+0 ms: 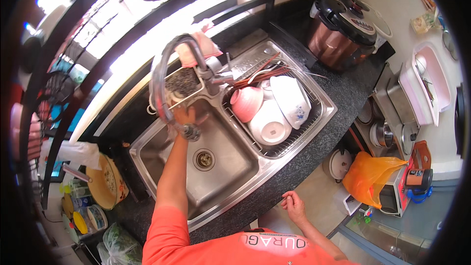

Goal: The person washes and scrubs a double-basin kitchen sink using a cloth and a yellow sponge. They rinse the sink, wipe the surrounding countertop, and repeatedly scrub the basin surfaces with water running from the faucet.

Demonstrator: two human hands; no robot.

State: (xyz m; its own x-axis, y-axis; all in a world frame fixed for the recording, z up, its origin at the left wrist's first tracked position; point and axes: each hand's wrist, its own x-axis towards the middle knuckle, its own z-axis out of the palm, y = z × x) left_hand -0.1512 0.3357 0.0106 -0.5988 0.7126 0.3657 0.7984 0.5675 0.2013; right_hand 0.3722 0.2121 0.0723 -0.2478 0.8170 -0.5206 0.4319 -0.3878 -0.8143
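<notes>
My left hand [183, 115] reaches over the far left part of the stainless steel sink basin [220, 158], beside a white-rimmed tray [184, 82] with dark contents. The faucet's curved spout hides part of this hand, and whether it grips anything is unclear. Beneath the spray head [191, 132] lies the basin, with a drain strainer [204, 159] in its floor. My right hand [294, 206] hangs in front of the counter with its fingers curled; no object shows in it. White bowls [270, 123], a pink bowl [246, 103] and chopsticks [265, 75] rest in the wire rack.
A pressure cooker [342, 29] stands on the dark counter [342, 88] at the upper right. A pink cloth [197, 48] lies behind the faucet. A patterned basin [106, 180] sits at left. An orange plastic bag [371, 176] drapes over a microwave [393, 195] at lower right.
</notes>
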